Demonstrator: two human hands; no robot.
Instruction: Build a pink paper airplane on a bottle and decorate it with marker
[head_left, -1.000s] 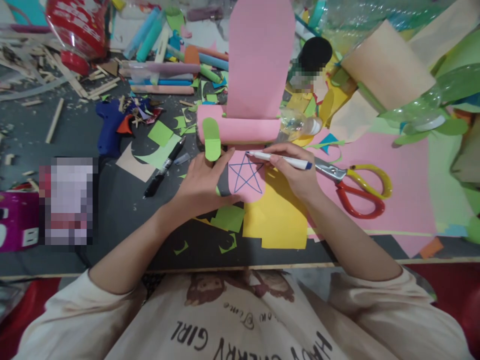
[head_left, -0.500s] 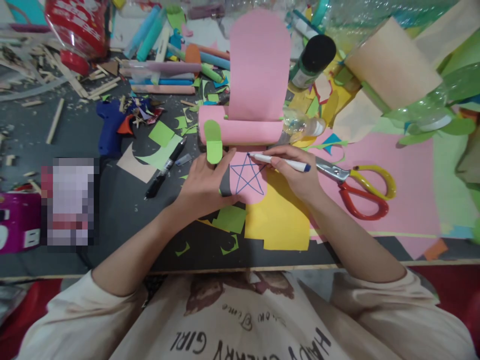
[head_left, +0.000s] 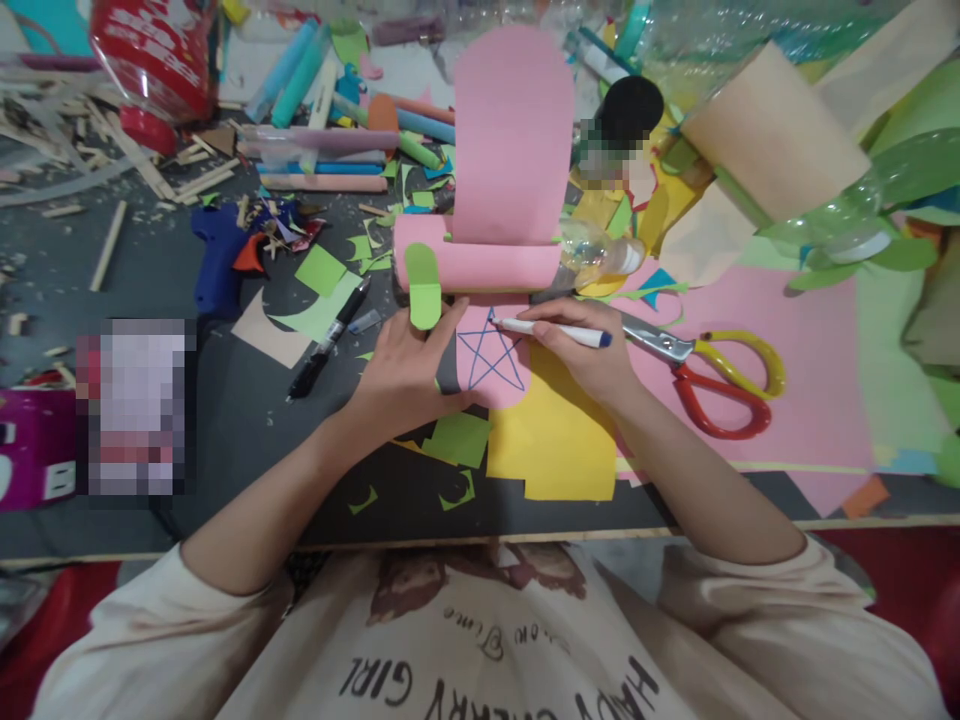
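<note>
A white marker (head_left: 577,334) with a blue end is pinched in my right hand (head_left: 592,360). Its tip rests on a rounded pink paper flap (head_left: 499,396), near the top point of a blue-lined star. My left hand (head_left: 397,368) lies with fingers spread along the flap's left side, thumb on its lower edge. The flap extends from under a clear bottle (head_left: 596,250) lying sideways, wrapped in pink paper (head_left: 495,265). A second, longer pink flap (head_left: 514,130) extends from its far side. A small green paper strip (head_left: 424,290) is on the wrap's left end, just above my left hand.
Scissors (head_left: 664,345) with red and yellow handles lie right of my right hand on a pink sheet (head_left: 810,340). Yellow paper (head_left: 566,450) lies below the flap. Leftward are a black pen (head_left: 330,340), paper scraps and a blue glue gun (head_left: 217,260). Several markers (head_left: 322,140) lie behind.
The marker tip has moved slightly down from the star's top point, with my right hand shifting a little. My left hand stays in place on the flap.
</note>
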